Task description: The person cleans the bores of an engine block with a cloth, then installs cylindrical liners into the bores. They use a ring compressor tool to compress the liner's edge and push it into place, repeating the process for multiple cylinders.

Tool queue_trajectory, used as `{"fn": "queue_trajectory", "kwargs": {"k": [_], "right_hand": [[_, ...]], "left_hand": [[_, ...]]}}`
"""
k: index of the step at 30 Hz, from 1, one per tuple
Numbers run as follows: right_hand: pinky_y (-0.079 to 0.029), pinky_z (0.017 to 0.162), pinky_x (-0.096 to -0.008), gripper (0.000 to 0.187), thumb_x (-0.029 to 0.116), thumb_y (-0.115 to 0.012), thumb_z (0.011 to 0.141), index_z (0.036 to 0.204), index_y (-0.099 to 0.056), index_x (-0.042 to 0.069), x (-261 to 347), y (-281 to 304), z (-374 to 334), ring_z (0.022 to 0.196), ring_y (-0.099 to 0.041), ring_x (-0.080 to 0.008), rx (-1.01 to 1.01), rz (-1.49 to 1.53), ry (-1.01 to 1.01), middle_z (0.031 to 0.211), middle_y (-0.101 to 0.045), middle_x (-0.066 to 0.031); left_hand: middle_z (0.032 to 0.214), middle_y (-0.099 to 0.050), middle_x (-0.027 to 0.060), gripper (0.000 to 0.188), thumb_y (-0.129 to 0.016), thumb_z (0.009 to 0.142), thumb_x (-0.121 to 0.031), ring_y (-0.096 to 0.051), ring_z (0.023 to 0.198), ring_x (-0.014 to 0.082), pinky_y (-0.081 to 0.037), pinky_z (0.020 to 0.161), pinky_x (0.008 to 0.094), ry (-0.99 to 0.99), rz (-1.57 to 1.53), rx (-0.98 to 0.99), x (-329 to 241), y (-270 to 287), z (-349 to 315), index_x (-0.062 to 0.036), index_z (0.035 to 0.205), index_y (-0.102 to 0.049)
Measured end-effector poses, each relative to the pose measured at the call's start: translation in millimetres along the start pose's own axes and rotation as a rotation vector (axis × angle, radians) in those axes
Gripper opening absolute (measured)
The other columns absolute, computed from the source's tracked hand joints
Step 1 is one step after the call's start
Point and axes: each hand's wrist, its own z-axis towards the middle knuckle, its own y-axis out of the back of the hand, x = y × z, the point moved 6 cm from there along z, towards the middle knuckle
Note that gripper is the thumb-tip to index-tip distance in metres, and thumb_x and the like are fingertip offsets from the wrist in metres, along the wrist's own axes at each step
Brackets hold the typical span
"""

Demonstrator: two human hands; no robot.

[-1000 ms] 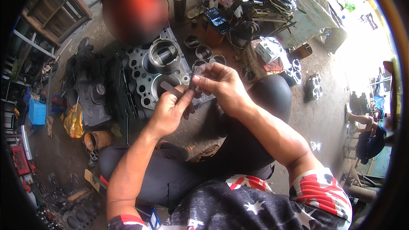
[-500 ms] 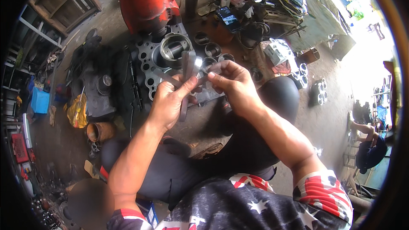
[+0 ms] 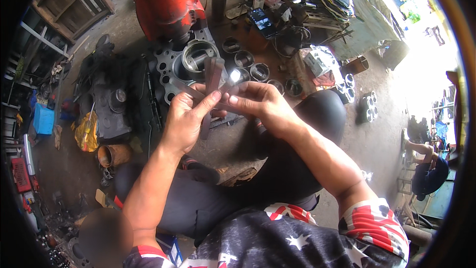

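In front of me, both hands are on a feeler gauge [image 3: 213, 73] whose flat metal blades are fanned out. My left hand [image 3: 184, 121] grips it, with the thumb pressed on the stack and blades sticking out above and below. My right hand [image 3: 265, 105] pinches one of the thin blades between thumb and fingers, close to the left thumb. Just beyond the gauge is a grey engine block [image 3: 163, 67] with round holes. A round metal cylinder liner [image 3: 187, 60] stands upright on it, partly hidden by the gauge. Glare whitens part of one blade.
A red machine housing [image 3: 163, 5] rises behind the block. Several round metal parts, including a piston [image 3: 259, 72], lie to its right. A phone [image 3: 263, 22] and a dark bottle [image 3: 218, 2] are farther back. A rusty metal sleeve [image 3: 113, 155] lies left. Another person [image 3: 429, 176] is far right.
My right hand has moved slightly down and left, nearer the left thumb, and now pinches a blade there. The fanned blades have shifted a little. My view has turned slightly.
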Motion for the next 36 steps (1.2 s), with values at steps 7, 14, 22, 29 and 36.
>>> {"fn": "queue_trajectory", "kwargs": {"k": [7, 14, 22, 29, 36], "right_hand": [[-0.047, 0.071, -0.0243, 0.022, 0.022, -0.080, 0.095, 0.103, -0.076, 0.002, -1.3, -2.5, 7.4, 0.078, -0.059, -0.0060, 0.018, 0.157, -0.029, 0.088, -0.071, 0.0003], [-0.045, 0.070, -0.0248, 0.013, 0.015, -0.079, 0.094, 0.095, -0.074, 0.003, -3.3, -5.8, 17.6, 0.074, -0.057, -0.0060, 0.001, 0.241, 0.064, 0.085, -0.070, 0.0001], [-0.047, 0.074, -0.0230, 0.022, 0.017, -0.085, 0.087, 0.099, -0.071, 0.004, 2.0, 3.0, 15.2, 0.076, -0.059, -0.0060, 0.049, 0.029, 0.004, 0.087, -0.070, -0.0005], [-0.051, 0.082, -0.0281, 0.038, 0.026, -0.091, 0.081, 0.109, -0.080, 0.002, 28.5, -10.8, 9.1, 0.094, -0.063, -0.0121, 0.075, -0.319, 0.420, 0.098, -0.069, -0.0038], [-0.051, 0.082, -0.0290, 0.018, 0.014, -0.086, 0.086, 0.098, -0.081, 0.001, 21.5, -16.8, 16.2, 0.088, -0.062, -0.0112, 0.139, -0.071, 0.251, 0.093, -0.067, -0.0034]], "left_hand": [[0.104, -0.076, 0.0083, 0.011, -0.065, 0.104, -0.016, -0.073, 0.093, 0.0149, -0.058, 0.072, 0.0274, -0.021, 0.070, 0.086, -6.5, -6.5, -4.1, -0.0063, 0.108, -0.067], [0.100, -0.074, 0.0060, 0.012, -0.067, 0.104, -0.018, -0.071, 0.090, 0.0136, -0.058, 0.069, 0.0281, -0.020, -0.005, 0.006, -8.1, 0.0, -2.9, -0.0070, 0.107, -0.067], [0.098, -0.073, 0.0039, 0.014, -0.073, 0.099, -0.017, -0.069, 0.083, 0.0111, -0.058, 0.067, 0.0271, -0.055, 0.082, -0.045, -16.7, 12.4, -1.1, -0.0056, 0.106, -0.067], [0.095, -0.070, 0.0030, 0.024, -0.077, 0.095, -0.016, -0.068, 0.086, 0.0113, -0.057, 0.066, 0.0264, -0.041, 0.110, 0.071, -17.4, -4.6, -8.1, -0.0033, 0.112, -0.066], [0.090, -0.072, 0.0025, 0.019, -0.079, 0.091, -0.002, -0.067, 0.082, 0.0070, -0.056, 0.071, 0.0236, -0.145, 0.260, 0.066, -13.9, -3.5, 0.5, -0.0024, 0.106, -0.067]]}}
